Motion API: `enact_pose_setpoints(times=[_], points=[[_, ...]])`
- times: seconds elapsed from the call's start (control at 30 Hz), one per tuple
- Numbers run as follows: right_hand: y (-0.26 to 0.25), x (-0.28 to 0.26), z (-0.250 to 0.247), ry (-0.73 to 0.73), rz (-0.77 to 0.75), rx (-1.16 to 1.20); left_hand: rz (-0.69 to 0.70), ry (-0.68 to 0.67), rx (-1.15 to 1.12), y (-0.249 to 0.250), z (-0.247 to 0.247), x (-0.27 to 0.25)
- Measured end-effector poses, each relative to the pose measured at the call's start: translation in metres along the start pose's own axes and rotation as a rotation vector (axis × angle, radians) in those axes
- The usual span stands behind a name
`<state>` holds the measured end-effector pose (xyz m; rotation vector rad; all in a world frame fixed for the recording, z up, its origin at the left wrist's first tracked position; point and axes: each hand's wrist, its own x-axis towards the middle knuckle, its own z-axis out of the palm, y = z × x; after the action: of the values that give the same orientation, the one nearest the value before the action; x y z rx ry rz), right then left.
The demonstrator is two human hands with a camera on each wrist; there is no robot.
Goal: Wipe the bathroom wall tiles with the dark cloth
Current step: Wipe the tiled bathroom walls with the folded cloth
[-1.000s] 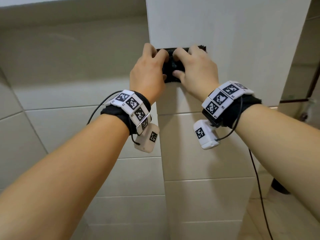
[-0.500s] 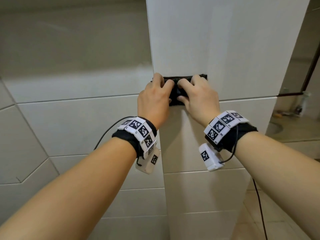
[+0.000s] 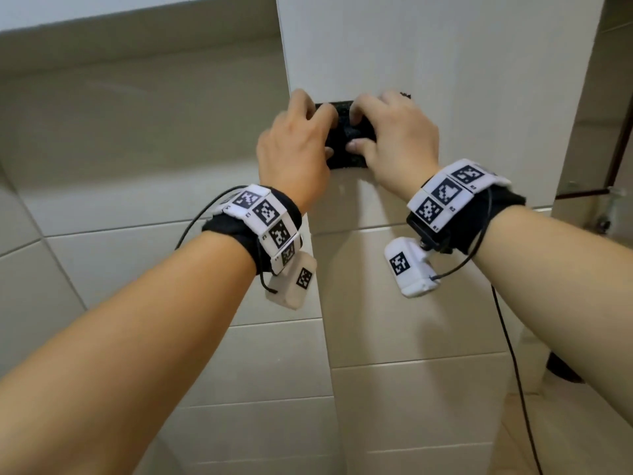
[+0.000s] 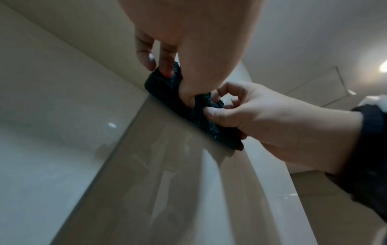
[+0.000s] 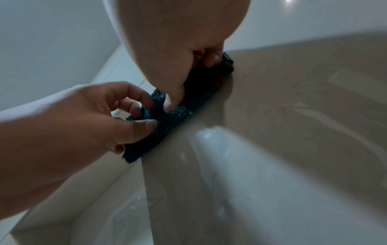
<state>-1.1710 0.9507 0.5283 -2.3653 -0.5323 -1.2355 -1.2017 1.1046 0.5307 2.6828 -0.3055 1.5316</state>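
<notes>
A dark fuzzy cloth (image 3: 346, 132) lies folded flat against the front face of a pale tiled wall pillar (image 3: 394, 303), just right of its left corner edge. Both hands grip it side by side. My left hand (image 3: 308, 118) holds the cloth's left half, fingers curled over its top edge and thumb pressed into it. My right hand (image 3: 376, 114) holds the right half the same way. In the left wrist view the cloth (image 4: 161, 86) sits under the left hand (image 4: 167, 66), with the right hand (image 4: 251, 116) pinching it. The right wrist view shows the cloth (image 5: 178, 116) the same way.
A recessed tiled wall (image 3: 137, 269) runs back to the left of the pillar. A dark door frame (image 3: 620, 149) stands at the far right. A dark object (image 3: 561, 368) sits on the floor at lower right. A cable (image 3: 513, 354) hangs from my right wrist.
Both hands slid the cloth down the pillar to the tile joint half a second ago, then back up to about where it was one second ago. The grip is unchanged.
</notes>
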Motion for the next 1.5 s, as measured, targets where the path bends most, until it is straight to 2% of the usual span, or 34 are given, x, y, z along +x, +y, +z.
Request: enact_pose_setpoints(times=[0.23,0.57,0.97,1.17,1.5], points=[[-0.01,0.06,-0.037,0.052,-0.02,0.005,-0.058,0.014,-0.027,0.003,-0.033,0.061],[-0.01,0.051,-0.032,0.029,-0.017,0.006,-0.046,-0.006,-0.049,0.005,-0.03,0.052],[-0.005,-0.004,-0.002,-0.018,0.025,0.021,-0.035,-0.043,-0.049,0.01,-0.002,0.002],[0.003,-0.048,0.026,-0.066,0.048,0.008,-0.017,-0.044,-0.058,0.011,0.024,-0.041],[0.017,-0.099,0.057,-0.12,0.014,-0.074,-0.06,-0.033,-0.07,0.017,0.059,-0.096]])
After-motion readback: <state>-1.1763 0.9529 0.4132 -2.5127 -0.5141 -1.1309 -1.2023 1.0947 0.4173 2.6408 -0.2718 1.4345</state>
